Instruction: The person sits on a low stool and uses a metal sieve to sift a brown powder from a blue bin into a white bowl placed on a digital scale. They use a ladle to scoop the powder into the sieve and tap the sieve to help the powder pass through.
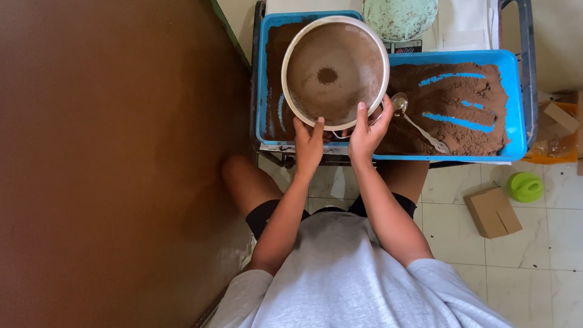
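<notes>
Both hands grip the near rim of a round white-rimmed sieve (334, 71) that holds brown powder with a small darker heap at its middle. The left hand (309, 144) has its fingers closed over the rim edge, thumb on top; the right hand (366, 130) clamps the rim likewise, thumb raised along the rim and fingers curled round its outer side. The sieve sits just beyond the fingertips, over the left blue tray (262, 79) of brown powder. Just right of the right fingers a metal spoon (419, 124) lies in the right blue tray (515, 109), its bowl nearly touching them. Beyond the sieve stands a speckled green bowl (401, 18). Well right of the hands, on the tiled floor, lie a green lid (525, 186) and a cardboard box (493, 212).
</notes>
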